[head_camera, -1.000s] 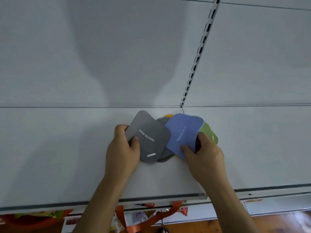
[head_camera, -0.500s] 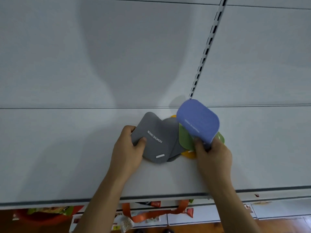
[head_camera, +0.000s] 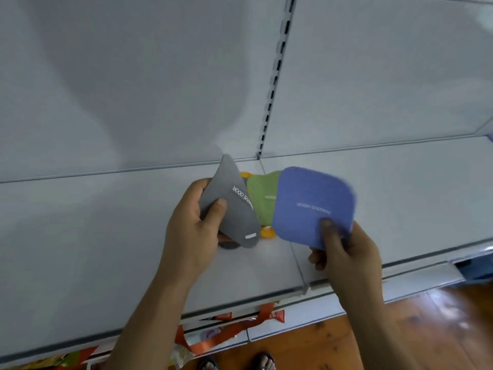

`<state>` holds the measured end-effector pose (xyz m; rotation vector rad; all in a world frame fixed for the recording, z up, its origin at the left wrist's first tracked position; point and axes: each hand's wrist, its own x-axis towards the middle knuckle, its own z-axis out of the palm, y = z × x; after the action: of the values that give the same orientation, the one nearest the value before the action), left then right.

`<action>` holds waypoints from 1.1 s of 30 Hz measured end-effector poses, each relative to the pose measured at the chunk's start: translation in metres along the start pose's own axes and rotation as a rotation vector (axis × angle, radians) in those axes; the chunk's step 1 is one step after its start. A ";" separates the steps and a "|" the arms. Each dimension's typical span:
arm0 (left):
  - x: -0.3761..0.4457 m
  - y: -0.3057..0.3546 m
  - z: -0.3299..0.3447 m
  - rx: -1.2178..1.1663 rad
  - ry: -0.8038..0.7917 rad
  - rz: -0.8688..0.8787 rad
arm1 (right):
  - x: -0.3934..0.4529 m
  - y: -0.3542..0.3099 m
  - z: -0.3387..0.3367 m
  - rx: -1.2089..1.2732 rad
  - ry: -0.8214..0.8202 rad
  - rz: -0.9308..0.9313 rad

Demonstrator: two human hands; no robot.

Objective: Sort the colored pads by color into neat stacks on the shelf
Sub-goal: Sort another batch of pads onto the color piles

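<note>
Pad in left hand (head_camera: 192,231) sits left of pile (head_camera: 262,201) on shelf (head_camera: 106,236); right hand's (head_camera: 349,260) pad right.

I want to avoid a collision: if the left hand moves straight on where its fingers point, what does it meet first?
Probably the green pad, just beyond the gray pad the left hand holds; depth is unclear.

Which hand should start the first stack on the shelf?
Right, probably. The right hand pinches the blue pad flat over bare shelf. The left hand holds the grey pad tilted.
</note>
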<state>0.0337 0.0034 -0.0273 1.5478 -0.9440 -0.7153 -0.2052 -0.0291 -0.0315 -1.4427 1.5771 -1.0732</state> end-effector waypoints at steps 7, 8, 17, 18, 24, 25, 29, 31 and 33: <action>-0.021 0.020 0.070 -0.131 -0.212 0.013 | -0.004 0.024 -0.076 0.148 0.144 0.079; -0.025 0.024 0.082 -0.131 -0.251 0.028 | -0.004 0.028 -0.087 0.163 0.168 0.084; -0.082 0.057 0.244 0.149 -0.347 0.221 | 0.012 0.097 -0.238 0.274 0.318 0.082; -0.089 0.058 0.264 0.166 -0.342 0.230 | 0.015 0.105 -0.256 0.290 0.329 0.088; -0.125 0.084 0.374 0.154 -0.396 0.243 | 0.032 0.152 -0.349 0.355 0.424 0.121; -0.127 0.087 0.390 0.135 -0.415 0.219 | 0.036 0.158 -0.362 0.367 0.441 0.125; -0.128 0.097 0.452 0.061 -0.456 0.152 | 0.057 0.180 -0.402 0.389 0.479 0.140; -0.123 0.100 0.485 0.019 -0.454 0.120 | 0.072 0.189 -0.419 0.383 0.495 0.143; -0.116 0.102 0.521 -0.027 -0.453 0.093 | 0.090 0.198 -0.437 0.372 0.508 0.143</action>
<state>-0.4845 -0.1582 -0.0296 1.3316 -1.3231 -1.0310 -0.6910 -0.0706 -0.0450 -0.8341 1.6679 -1.6314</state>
